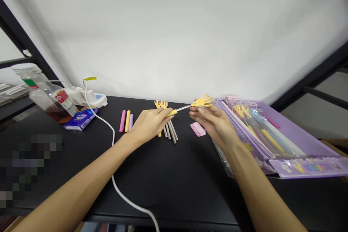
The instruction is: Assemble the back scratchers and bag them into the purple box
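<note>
A yellow back scratcher (202,100) with a claw-shaped head and a metal shaft is held up above the black table. My left hand (148,123) is closed around its yellow handle. At the head end, my right hand (214,119) has its fingers bent against the underside of the claw, thumb close to the fingertips. Below my left hand lie several metal rods (171,132) and more scratcher claw heads (161,104), partly hidden by it. Pink (122,121), yellow (127,121) and purple (131,121) handle tubes lie left of that hand. A small pink card (198,129) rests beneath my right hand.
At right sits an open purple display box (296,130) with bagged back scratchers (261,130). On the left are a tilted bottle of dark liquid (51,96), a blue tissue pack (81,119) and a white power strip (95,98). A white cable (113,152) crosses the table.
</note>
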Demonstrator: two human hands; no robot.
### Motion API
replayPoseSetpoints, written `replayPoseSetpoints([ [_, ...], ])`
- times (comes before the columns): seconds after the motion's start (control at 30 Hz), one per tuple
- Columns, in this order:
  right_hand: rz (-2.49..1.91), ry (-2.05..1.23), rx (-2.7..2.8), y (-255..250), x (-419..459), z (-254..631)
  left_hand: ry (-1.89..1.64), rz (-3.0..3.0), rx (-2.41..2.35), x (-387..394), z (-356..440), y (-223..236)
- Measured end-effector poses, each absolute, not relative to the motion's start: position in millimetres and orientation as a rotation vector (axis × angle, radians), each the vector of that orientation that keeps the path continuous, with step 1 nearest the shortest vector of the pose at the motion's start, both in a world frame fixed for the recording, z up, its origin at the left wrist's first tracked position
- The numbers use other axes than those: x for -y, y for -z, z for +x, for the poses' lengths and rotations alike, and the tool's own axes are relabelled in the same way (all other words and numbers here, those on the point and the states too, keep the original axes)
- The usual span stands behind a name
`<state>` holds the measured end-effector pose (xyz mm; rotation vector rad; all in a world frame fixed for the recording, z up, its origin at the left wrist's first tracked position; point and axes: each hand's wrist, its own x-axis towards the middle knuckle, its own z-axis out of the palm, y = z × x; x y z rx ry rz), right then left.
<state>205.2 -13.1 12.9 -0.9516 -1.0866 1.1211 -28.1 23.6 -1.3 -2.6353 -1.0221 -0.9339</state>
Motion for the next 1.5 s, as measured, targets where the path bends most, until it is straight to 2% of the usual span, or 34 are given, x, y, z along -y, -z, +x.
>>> replayPoseSetpoints([
  [0.07,-1.108,-0.925,1.153,-14.9,11.3,215.8,0.947,-2.696,1.126,-22.0,-27.6,0.2],
  [0.23,-1.669,-0.157,1.365,-16.1,10.3,251.6,0.85,-2.796,1.193,-20.0,-27.5,-0.2],
  [0.3,-1.9,0.011,1.477,-13.1,12.0,262.2,0.813,-2.806,1.189,-18.9,-25.9,0.6],
  [0.43,-2.208,-0.035,1.649,-1.7,13.1,272.5,0.762,-2.806,1.188,-16.5,-21.2,3.3],
  [0.73,-2.36,0.013,1.601,-0.9,10.9,279.5,0.769,-2.818,1.205,-14.6,-19.4,4.0],
  [0.87,-2.309,0.082,1.59,-5.3,13.0,275.9,0.799,-2.83,1.2,-13.3,-19.1,3.2],
  [1.13,-2.116,-0.167,1.488,-15.9,15.6,264.5,1.007,-2.911,1.257,-10.5,-15.1,1.8],
  [1.5,-2.04,-0.254,1.477,-19.5,16.7,262.8,0.993,-2.897,1.253,-8.0,-14.7,-0.9],
])
